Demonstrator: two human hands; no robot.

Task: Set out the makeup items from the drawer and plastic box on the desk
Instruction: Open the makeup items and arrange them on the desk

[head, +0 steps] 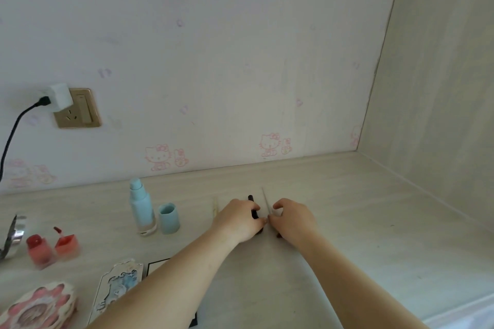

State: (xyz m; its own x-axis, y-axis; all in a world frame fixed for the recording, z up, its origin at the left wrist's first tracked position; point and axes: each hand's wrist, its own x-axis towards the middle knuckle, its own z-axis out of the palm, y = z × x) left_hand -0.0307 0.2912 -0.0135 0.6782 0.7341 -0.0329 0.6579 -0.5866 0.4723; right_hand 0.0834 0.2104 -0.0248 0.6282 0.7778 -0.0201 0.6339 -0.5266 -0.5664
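Both hands meet at the middle of the pale wooden desk (347, 208). My left hand (236, 219) has its fingers curled round a black pencil-like stick (251, 199) lying on the desk. My right hand (292, 219) pinches a thin pale stick (265, 199) beside it. Another thin pale stick (215, 207) lies just left of my left hand. A light blue pump bottle (141, 205) stands upright with its blue cap (169, 218) next to it. The drawer and plastic box are out of view.
Two red lip tints (52, 247) stand at the left, one uncapped. A silver tool (13, 232) lies at the left edge. A pink flower-shaped compact (40, 307), an ornate palette (117, 288) and a black-edged card (157, 266) lie near the front. A wall socket (77, 109) holds a charger.
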